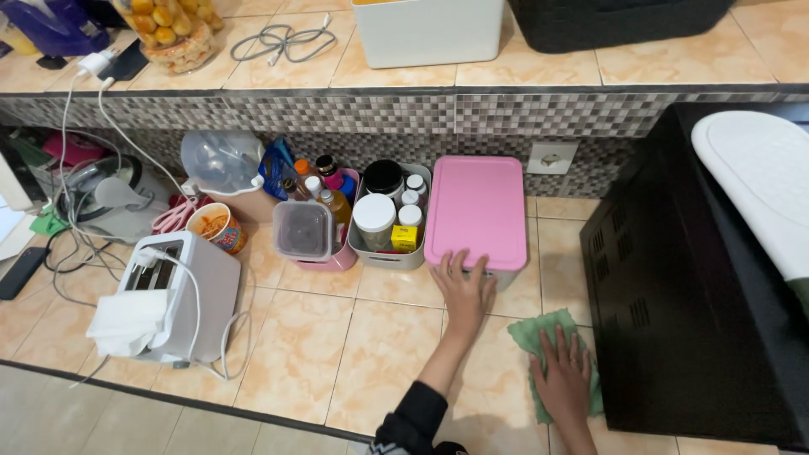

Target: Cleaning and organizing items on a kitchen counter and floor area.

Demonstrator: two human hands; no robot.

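At the far left of the tiled table stands a white two-slot toaster with a folded white cloth draped over its near corner and a white cable running up from it. Behind it sits a printed paper cup, and further back a clear plastic domed jug. Next comes a pink tub holding bottles and a clear square container, then a grey bin packed with white-capped jars and a small yellow box.

Just right of the grey bin is a rectangular storage box with a flat pink lid, set against the mosaic wall. The left hand lies open, fingers spread, with its fingertips touching the front edge of that lid and box. To its right, the right hand presses flat and open on a crumpled green cloth spread on the tiles, beside the black side panel of a microwave-like appliance. A white oval tray rests on top of that appliance.
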